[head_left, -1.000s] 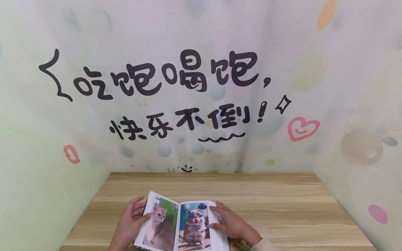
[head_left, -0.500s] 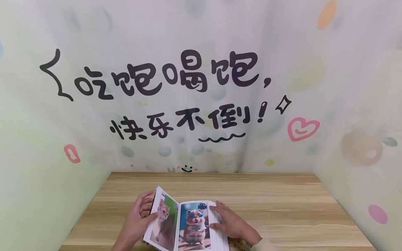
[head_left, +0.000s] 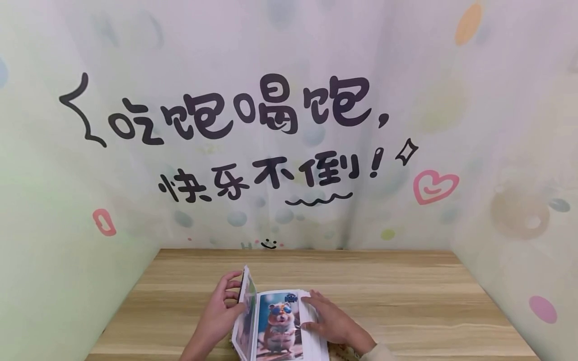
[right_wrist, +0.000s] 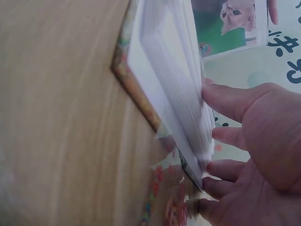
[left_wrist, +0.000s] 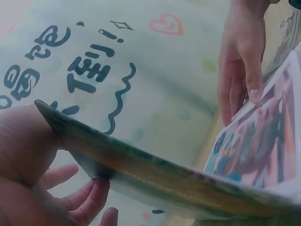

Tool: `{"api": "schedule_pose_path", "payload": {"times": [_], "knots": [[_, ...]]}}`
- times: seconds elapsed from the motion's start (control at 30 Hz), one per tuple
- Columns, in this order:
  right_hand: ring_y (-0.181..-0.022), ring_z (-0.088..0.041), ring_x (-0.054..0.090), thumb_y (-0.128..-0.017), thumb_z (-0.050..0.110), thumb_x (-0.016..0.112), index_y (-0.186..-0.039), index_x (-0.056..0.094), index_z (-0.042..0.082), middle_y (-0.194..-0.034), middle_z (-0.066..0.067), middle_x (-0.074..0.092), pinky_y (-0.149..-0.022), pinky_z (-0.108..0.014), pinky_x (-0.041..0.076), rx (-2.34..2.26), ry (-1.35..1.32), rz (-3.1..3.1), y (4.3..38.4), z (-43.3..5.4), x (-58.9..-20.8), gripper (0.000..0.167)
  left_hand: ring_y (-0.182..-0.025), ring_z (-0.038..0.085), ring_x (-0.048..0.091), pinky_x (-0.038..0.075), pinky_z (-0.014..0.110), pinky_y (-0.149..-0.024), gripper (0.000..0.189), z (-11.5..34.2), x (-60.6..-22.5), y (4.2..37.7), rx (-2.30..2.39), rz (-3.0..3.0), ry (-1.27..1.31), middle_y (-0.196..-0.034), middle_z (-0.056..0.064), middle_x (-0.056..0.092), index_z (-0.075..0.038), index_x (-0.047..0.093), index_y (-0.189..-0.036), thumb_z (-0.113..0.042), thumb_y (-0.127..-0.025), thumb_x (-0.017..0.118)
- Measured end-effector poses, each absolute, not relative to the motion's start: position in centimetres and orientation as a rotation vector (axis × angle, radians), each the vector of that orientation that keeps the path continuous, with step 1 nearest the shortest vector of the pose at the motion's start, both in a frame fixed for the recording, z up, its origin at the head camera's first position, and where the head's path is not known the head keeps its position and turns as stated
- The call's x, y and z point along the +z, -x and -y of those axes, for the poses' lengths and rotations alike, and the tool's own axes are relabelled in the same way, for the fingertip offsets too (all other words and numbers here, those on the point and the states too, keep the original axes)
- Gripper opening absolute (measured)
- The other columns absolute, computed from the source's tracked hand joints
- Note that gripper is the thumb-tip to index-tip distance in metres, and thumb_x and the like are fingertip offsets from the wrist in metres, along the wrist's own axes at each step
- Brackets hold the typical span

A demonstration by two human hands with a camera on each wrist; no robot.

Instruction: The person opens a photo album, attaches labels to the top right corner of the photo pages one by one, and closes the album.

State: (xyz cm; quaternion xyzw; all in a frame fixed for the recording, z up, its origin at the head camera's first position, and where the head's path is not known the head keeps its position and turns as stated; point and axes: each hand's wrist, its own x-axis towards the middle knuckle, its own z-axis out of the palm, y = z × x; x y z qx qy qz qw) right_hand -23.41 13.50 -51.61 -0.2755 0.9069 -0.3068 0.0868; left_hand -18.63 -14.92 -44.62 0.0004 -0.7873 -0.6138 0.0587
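A photo album (head_left: 279,346) lies open on the table, its right page showing a hamster picture (head_left: 281,321) with sunglasses. My left hand (head_left: 226,303) grips the left cover and page, thumb inside and fingers behind, holding them nearly upright. The patterned outside of that cover (left_wrist: 141,174) crosses the left wrist view, with fingertips behind it. On the raised page, a cat photo (right_wrist: 228,28) shows in the right wrist view. My right hand (head_left: 336,321) rests at the album's right edge, fingers fairly straight, thumb on the page block (right_wrist: 181,94).
Under the album's right side sits a clear plastic piece with coloured print (right_wrist: 171,202), mostly hidden. The wooden table (head_left: 406,286) ends at a pale printed curtain (head_left: 289,215) at the back, with pale walls on both sides.
My left hand has moved right, swinging the left cover and cat page up from a low slant to nearly upright. My right hand has stayed in place.
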Motion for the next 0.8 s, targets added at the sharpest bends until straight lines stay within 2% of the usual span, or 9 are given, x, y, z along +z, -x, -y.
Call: {"api": "schedule_pose_path", "payload": {"times": [0.13, 0.27, 0.43, 0.57, 0.8], "knots": [[-0.143, -0.047, 0.028, -0.09, 0.035, 0.07, -0.142, 0.049, 0.005, -0.153, -0.031, 0.033, -0.112, -0.062, 0.026, -0.926, 0.821, -2.701, 23.4, -13.5, -51.6, 0.064, -0.094, 0.023, 0.055, 0.05, 0.028, -0.074, 0.067, 13.7, -44.6, 18.8, -1.832, 2.405, 0.041, -0.123, 0.019, 0.054, -0.008, 0.047, -0.138, 0.011, -0.076, 0.064], [-0.143, -0.047, 0.028, -0.09, 0.035, 0.071, -0.142, 0.049, 0.004, -0.154, -0.03, 0.033, -0.112, -0.062, 0.025, -0.949, 0.793, -2.694, 23.4, -13.5, -51.7, 0.064, -0.101, 0.026, 0.053, 0.048, 0.03, -0.077, 0.065, 12.4, -44.7, 18.8, -1.753, 2.458, 0.068, -0.125, 0.018, 0.054, -0.007, 0.046, -0.139, 0.009, -0.078, 0.063], [-0.144, -0.045, 0.028, -0.09, 0.036, 0.072, -0.142, 0.048, 0.005, -0.155, -0.027, 0.033, -0.113, -0.061, 0.025, -0.977, 0.729, -2.677, 23.6, -13.4, -51.7, 0.065, -0.119, 0.032, 0.05, 0.048, 0.048, -0.091, 0.07, 10.9, -44.8, 18.7, -1.614, 2.564, 0.07, -0.136, 0.015, 0.052, -0.009, 0.043, -0.145, 0.003, -0.08, 0.065], [-0.144, -0.046, 0.028, -0.089, 0.035, 0.072, -0.141, 0.048, 0.004, -0.154, -0.028, 0.034, -0.112, -0.062, 0.026, -0.998, 0.701, -2.666, 23.6, -13.3, -51.6, 0.065, -0.127, 0.04, 0.047, 0.042, 0.062, -0.099, 0.073, 9.9, -44.8, 18.5, -1.552, 2.596, 0.123, -0.144, 0.021, 0.047, -0.007, 0.04, -0.149, 0.002, -0.08, 0.064], [-0.143, -0.046, 0.029, -0.088, 0.034, 0.074, -0.14, 0.049, 0.002, -0.154, -0.028, 0.035, -0.112, -0.062, 0.026, -1.011, 0.684, -2.674, 23.5, -13.2, -51.5, 0.066, -0.136, 0.05, 0.037, 0.03, 0.068, -0.107, 0.078, 8.3, -45.2, 18.6, -1.492, 2.62, 0.159, -0.15, 0.027, 0.039, -0.006, 0.036, -0.151, 0.001, -0.079, 0.067]]}}
